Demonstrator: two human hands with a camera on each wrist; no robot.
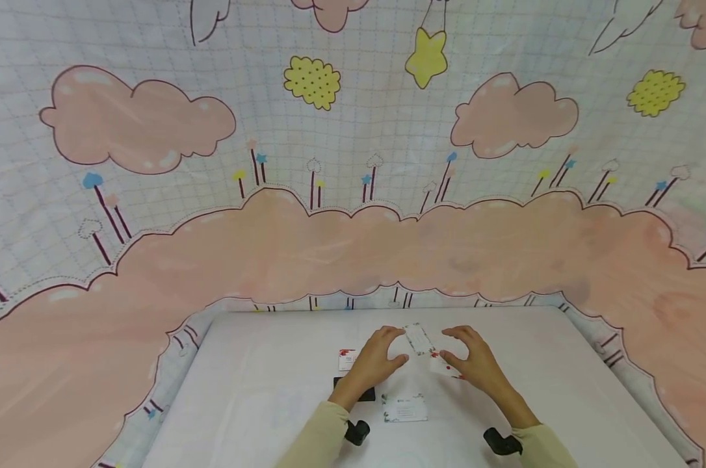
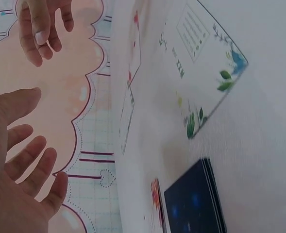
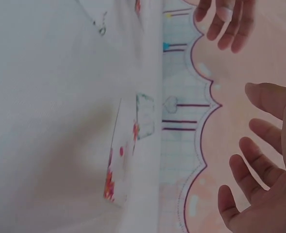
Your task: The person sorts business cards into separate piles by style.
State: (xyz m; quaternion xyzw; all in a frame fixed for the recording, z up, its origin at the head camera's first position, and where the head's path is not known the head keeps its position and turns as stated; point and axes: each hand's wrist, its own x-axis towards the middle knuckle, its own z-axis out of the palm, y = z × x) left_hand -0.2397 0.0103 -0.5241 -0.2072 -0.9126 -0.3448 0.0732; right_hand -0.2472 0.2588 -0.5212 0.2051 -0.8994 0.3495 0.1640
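Note:
Both hands hover over the table with fingers spread and loosely bent, holding nothing. My left hand (image 1: 381,359) is left of a slanted white card with a green leaf border (image 1: 418,339). My right hand (image 1: 476,361) is to its right, partly covering a white card with red flowers (image 1: 443,366). Nearer the front lies a second leaf-bordered card (image 1: 404,409), its blue and green corner leaves clear in the left wrist view. Below my left wrist is a dark flat stack (image 2: 193,199), partly hidden in the head view. A red-cornered card (image 1: 346,359) lies behind it.
The cards lie on a white-covered table (image 1: 259,390). A cloth backdrop (image 1: 353,253) with clouds and stars rises behind its far edge. Black straps or mounts (image 1: 502,442) sit at both wrists, by the pale sleeves (image 1: 318,435).

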